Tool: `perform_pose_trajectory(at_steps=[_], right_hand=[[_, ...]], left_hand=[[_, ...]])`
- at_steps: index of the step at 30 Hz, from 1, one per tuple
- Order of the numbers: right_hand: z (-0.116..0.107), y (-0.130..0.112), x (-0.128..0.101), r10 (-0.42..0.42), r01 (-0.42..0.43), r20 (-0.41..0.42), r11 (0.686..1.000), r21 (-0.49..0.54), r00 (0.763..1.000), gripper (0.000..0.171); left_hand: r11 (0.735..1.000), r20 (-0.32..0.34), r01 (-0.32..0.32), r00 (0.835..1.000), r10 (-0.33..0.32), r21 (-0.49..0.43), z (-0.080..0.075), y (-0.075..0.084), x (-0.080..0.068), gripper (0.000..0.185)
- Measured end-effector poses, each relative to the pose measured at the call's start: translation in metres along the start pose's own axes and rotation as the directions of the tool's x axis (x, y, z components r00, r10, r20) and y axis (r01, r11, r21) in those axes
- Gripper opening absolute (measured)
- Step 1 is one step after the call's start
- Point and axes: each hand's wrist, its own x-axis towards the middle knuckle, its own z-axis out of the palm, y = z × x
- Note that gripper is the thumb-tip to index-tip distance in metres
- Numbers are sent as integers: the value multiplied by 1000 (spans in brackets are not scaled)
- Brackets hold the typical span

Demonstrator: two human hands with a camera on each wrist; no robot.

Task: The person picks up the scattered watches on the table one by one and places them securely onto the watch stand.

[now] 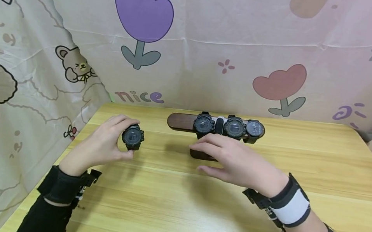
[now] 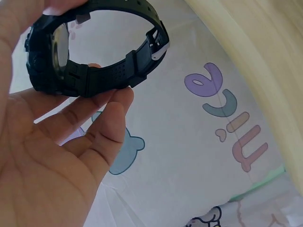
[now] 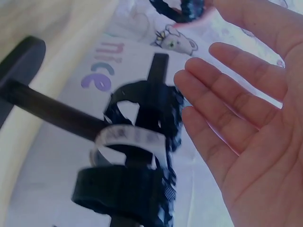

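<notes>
At the left of the table my left hand [image 1: 103, 142] holds a black sports watch [image 1: 132, 137] between thumb and fingers, off the tabletop. Its closed strap loop [image 2: 111, 78] shows in the left wrist view. A dark wooden T-shaped watch stand [image 1: 181, 121] stands at the back centre, with several watches looped on its bar, among them a black round one [image 1: 204, 124] and a grey-dialled one [image 1: 254, 128]. My right hand [image 1: 236, 162] hovers in front of the stand with fingers extended and nothing held, hiding part of the post. In the right wrist view, the fingers [image 3: 227, 94] are beside the hung watches.
The stand's base [image 1: 202, 155] sits on the light wood table [image 1: 159, 214]. A printed cloth [image 1: 198, 78] with flowers and lettering hangs behind, and more patterned cloth [image 1: 34, 92] covers the left side. Black straps [image 1: 290, 204] with camera mounts circle both wrists.
</notes>
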Motion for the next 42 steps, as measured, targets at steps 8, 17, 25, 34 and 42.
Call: perform_pose_trajectory(at_steps=[8, 17, 25, 34, 42], right_hand=[[-17, 7, -3, -11, 6, -96, 999, -46, 995, 54], [-34, 18, -12, 109, -114, -98, 992, -45, 989, 62], [-48, 30, -22, 279, -280, -61, 960, -14, 959, 66], [-62, 42, -33, 479, -479, 12, 878, -13, 878, 76], [-68, 48, -37, 577, -577, 77, 816, -26, 813, 81]], left_hand=[[1000, -6, -16, 1000, 16, -18, 4, -5, 6, 79], [999, -12, -24, 1000, 23, -46, 7, -6, 14, 78], [997, -26, -36, 999, 35, -62, 8, -6, 20, 75], [997, -49, -45, 998, 42, -69, 5, -4, 29, 76], [996, -44, -49, 998, 46, -79, 5, -3, 38, 74]])
